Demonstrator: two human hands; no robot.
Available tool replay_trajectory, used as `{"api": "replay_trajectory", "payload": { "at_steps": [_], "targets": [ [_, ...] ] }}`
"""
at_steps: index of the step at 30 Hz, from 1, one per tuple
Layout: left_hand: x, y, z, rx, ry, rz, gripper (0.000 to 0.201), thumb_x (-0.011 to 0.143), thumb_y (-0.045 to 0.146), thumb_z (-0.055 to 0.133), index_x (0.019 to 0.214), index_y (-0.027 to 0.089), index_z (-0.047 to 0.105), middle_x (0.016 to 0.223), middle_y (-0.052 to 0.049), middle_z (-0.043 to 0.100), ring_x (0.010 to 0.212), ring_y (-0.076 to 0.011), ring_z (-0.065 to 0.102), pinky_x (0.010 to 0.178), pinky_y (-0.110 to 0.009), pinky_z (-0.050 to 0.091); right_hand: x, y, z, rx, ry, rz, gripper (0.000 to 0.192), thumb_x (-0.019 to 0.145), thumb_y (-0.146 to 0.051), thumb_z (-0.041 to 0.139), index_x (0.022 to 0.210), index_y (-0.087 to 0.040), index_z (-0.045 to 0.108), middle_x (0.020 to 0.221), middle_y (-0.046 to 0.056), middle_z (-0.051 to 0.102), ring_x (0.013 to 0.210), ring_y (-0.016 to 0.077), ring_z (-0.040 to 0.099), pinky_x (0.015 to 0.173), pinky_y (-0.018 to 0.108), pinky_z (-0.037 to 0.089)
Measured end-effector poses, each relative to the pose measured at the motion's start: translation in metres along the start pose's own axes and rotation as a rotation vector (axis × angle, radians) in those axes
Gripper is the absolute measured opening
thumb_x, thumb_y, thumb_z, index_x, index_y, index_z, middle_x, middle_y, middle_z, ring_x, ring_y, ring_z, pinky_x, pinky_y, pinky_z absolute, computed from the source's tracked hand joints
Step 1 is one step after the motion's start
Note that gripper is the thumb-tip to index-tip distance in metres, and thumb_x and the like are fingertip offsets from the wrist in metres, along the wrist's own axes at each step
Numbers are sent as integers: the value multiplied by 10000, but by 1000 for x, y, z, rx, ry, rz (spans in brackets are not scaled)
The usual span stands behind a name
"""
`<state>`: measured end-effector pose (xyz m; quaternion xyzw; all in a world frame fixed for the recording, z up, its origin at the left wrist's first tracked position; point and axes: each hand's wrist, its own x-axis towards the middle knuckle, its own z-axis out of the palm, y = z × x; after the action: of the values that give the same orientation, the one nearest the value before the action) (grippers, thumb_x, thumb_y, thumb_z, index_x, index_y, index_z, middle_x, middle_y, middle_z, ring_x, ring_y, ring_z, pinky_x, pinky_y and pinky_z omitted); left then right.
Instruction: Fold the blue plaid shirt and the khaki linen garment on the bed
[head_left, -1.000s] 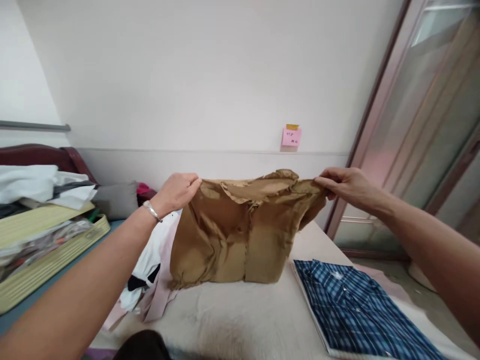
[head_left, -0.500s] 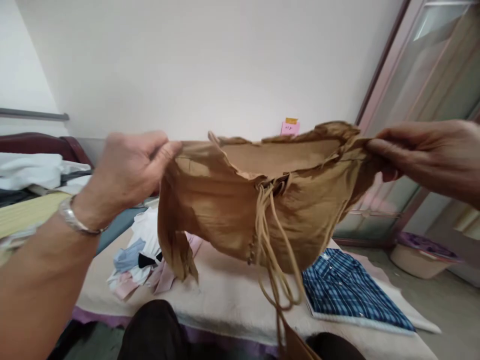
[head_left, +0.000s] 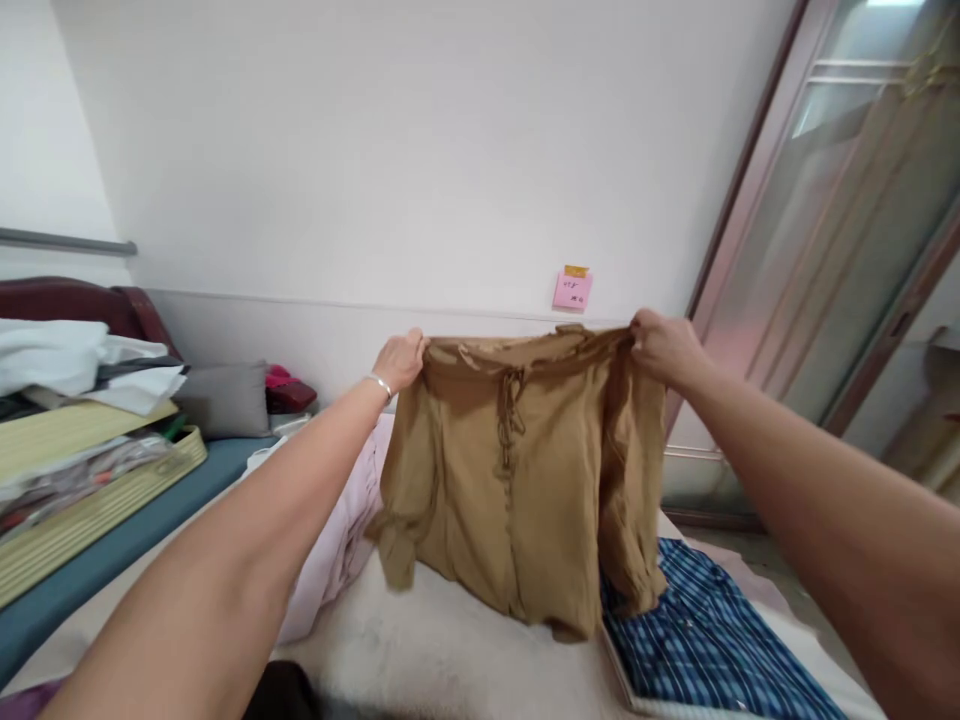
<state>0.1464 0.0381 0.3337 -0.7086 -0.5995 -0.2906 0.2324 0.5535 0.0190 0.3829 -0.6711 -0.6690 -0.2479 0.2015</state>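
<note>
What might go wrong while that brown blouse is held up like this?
The tan drawstring blouse hangs from the left hand and right hand, each pinching a top corner. Its hem trails over the folded blue plaid shirt and might rumple it. The loose neck ties could tangle. A slipped corner might drop it onto the pale pink garment.

You face a plain white wall (head_left: 390, 150) bearing a pink sticky note (head_left: 571, 290); a frosted glass sliding door (head_left: 832, 250) stands right, a dark red wooden headboard (head_left: 82, 300) left.
</note>
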Motion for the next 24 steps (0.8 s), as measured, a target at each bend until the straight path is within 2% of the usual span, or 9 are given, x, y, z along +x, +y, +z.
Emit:
{"api": "replay_trajectory", "payload": {
  "at_steps": [3, 5, 7, 9, 11, 14, 17, 20, 24],
  "targets": [
    [42, 6, -34, -18, 182, -5, 312, 1066, 288, 299, 1149, 152, 567, 978, -125, 717, 900, -214, 669, 794, -311, 424, 19, 9, -44, 50, 246, 43, 373, 1007, -189, 326, 1224, 15, 550, 1054, 250, 643, 875, 190, 565, 737, 325, 301],
    [43, 6, -57, -29, 268, -2, 362, 1076, 328, 236, 1197, 162, 534, 1051, -96, 694, 937, -177, 643, 842, -304, 424, 9, 12, -63, 111, 459, 52, 393, 1020, -221, 322, 1195, 21, 578, 1025, 209, 655, 891, 170, 573, 760, 337, 307],
    [21, 4, -71, -47, 305, 33, 395, 1072, 394, 222, 1205, 182, 528, 1099, -58, 669, 987, -152, 617, 888, -288, 425, -19, 14, -68, 155, 617, 38, 371, 1014, -236, 367, 1165, -3, 614, 974, 158, 672, 850, 152, 583, 769, 332, 325],
    [-20, 0, -70, -92, 341, 108, 396, 1071, 382, 218, 1221, 187, 528, 1164, -65, 651, 1071, -162, 594, 950, -309, 427, -57, 13, -55, 178, 692, -10, 315, 991, -231, 433, 1158, -66, 644, 953, 119, 692, 786, 149, 592, 765, 308, 360],
    [-71, -6, -54, -139, 366, 147, 390, 1066, 355, 244, 1259, 164, 525, 1263, -115, 621, 1176, -210, 567, 1001, -361, 427, -101, 12, -25, 200, 668, -85, 296, 973, -230, 464, 1174, -126, 654, 1001, 111, 708, 771, 169, 610, 748, 291, 399],
    [-149, -15, -3, -183, 224, 135, 403, 1049, 334, 298, 1358, 139, 468, 1408, -169, 542, 1348, -274, 468, 1096, -425, 394, -162, 5, 43, 333, 496, -164, 291, 995, -267, 450, 1190, -156, 635, 1058, 122, 710, 836, 217, 656, 769, 307, 462],
    [-216, -20, 60, -167, -22, 41, 400, 1040, 331, 298, 1351, 143, 464, 1372, -194, 562, 1341, -303, 473, 1071, -447, 423, -213, -5, 120, 546, 204, -186, 260, 1006, -266, 405, 1181, -194, 584, 1155, 126, 678, 1028, 249, 649, 889, 348, 481],
    [-271, -18, 113, -122, -320, -27, 311, 1038, 300, 295, 1143, 164, 555, 1118, -165, 667, 1122, -297, 605, 897, -403, 492, -255, -13, 187, 573, -47, -140, 264, 993, -242, 323, 1061, -206, 576, 1077, 115, 673, 1005, 246, 644, 856, 350, 483],
    [-324, -8, 147, -58, -580, -23, 258, 1032, 227, 311, 954, 197, 556, 991, -105, 697, 1004, -266, 644, 869, -371, 464, -302, -16, 242, 516, -271, -79, 238, 946, -214, 304, 859, -228, 525, 835, 69, 636, 795, 221, 638, 718, 309, 457]
  ]
}}
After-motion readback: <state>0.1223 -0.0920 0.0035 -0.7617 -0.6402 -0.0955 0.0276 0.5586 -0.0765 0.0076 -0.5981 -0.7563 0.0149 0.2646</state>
